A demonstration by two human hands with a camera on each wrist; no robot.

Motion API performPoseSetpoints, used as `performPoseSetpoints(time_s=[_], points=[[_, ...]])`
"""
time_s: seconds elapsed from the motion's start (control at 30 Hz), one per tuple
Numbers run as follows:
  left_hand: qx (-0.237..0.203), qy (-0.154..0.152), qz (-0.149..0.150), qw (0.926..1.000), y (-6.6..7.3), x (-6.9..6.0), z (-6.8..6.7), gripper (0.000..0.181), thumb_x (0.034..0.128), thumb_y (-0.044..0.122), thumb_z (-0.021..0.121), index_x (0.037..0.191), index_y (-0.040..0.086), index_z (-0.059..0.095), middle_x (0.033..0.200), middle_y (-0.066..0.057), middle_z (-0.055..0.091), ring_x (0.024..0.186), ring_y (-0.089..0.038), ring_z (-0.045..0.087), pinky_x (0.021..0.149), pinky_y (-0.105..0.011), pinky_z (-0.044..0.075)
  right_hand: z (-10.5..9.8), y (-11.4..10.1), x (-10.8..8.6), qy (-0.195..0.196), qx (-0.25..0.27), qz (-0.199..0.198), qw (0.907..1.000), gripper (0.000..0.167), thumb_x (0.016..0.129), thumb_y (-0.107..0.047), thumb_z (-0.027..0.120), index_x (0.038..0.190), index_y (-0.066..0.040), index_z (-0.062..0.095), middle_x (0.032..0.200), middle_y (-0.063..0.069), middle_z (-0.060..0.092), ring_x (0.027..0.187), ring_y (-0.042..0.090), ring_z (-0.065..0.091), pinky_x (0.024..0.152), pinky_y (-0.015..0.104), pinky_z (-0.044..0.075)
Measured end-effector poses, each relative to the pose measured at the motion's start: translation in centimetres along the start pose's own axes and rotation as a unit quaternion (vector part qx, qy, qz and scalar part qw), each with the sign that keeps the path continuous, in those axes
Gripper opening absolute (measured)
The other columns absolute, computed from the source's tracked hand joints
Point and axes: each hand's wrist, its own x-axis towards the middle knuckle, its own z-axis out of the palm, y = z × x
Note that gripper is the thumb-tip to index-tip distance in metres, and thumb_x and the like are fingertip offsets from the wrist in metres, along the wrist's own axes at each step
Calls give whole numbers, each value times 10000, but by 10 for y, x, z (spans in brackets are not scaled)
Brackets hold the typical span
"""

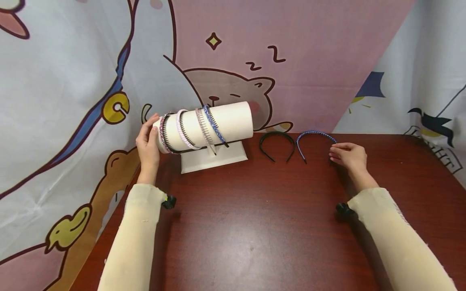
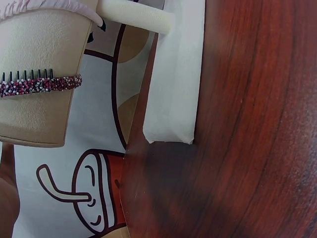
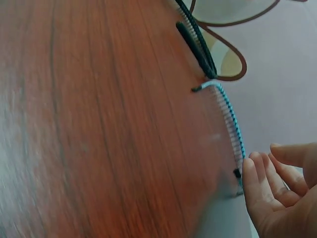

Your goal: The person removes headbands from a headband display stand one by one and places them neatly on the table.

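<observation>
In the head view my left hand (image 1: 148,141) grips the left end of a white cylindrical headband stand (image 1: 234,119). Around its roll sit several toothed headbands: a pink-red beaded one (image 2: 42,86), a pale pink fabric one (image 1: 183,129), a pinkish sparkly one (image 1: 204,127) and a blue glitter one (image 1: 214,123). To the right, my right hand (image 1: 349,155) is at the right end of a blue-and-white headband (image 1: 316,132) on the table. In the right wrist view its fingers reach that headband, with the thumb held apart. Most of the left hand is out of the left wrist view.
A black headband (image 1: 277,134) lies between the stand and the blue-and-white one. The stand's flat white base (image 1: 214,159) rests on the dark red wooden table (image 1: 255,226). A cartoon-printed cloth (image 1: 309,72) hangs behind and to the left.
</observation>
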Motion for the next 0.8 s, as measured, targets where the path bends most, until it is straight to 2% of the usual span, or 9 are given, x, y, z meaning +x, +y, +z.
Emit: performPoseSetpoints(time_s=[0.17, 0.33, 0.47, 0.6, 0.7, 0.8], points=[[6, 32, 44, 10000, 0, 0, 0, 332, 1000, 94, 482, 1272, -12, 638, 1414, -109, 606, 1348, -145, 534, 1141, -267, 353, 12, -3, -3, -52, -60, -205, 9998, 182, 944, -32, 628, 850, -169, 703, 664, -148, 720, 624, 18, 701, 611, 216, 583], [5, 43, 81, 10000, -1, 1, 0, 332, 996, 92, 485, 1271, -18, 637, 1411, -112, 608, 1345, -147, 536, 1130, -258, 358, 23, -5, -6, -196, 169, -253, 9993, 217, 938, -12, 627, 819, -172, 712, 660, -129, 724, 621, 25, 705, 609, 220, 584], [6, 40, 84, 10000, 0, 1, 0, 335, 995, 91, 485, 1272, -27, 632, 1413, -117, 605, 1349, -152, 534, 1132, -258, 359, 32, -6, -9, -275, 152, -239, 9992, 213, 943, -21, 623, 824, -178, 704, 672, -130, 721, 633, 24, 707, 621, 219, 585], [38, 43, 77, 10000, 0, 1, 0, 335, 994, 88, 484, 1271, -30, 631, 1415, -122, 602, 1351, -154, 534, 1135, -258, 357, 42, -8, -13, -379, 57, -191, 9991, 79, 948, -27, 618, 977, -63, 682, 691, -127, 720, 651, 26, 712, 643, 221, 588], [48, 30, 71, 10000, 0, 1, 0, 335, 996, 88, 483, 1273, -31, 629, 1418, -123, 599, 1354, -155, 532, 1139, -263, 355, 50, -6, -14, -486, 37, -243, 9985, 148, 948, -24, 619, 1085, 29, 633, 702, -124, 722, 658, 26, 714, 650, 219, 588], [30, 23, 52, 10000, 0, 0, 0, 335, 997, 84, 480, 1275, -29, 629, 1421, -122, 597, 1355, -153, 530, 1141, -268, 356, 58, -1, -14, -593, -11, -348, 9976, 167, 950, -37, 623, 1100, 36, 626, 719, -132, 721, 669, 17, 712, 663, 214, 588]])
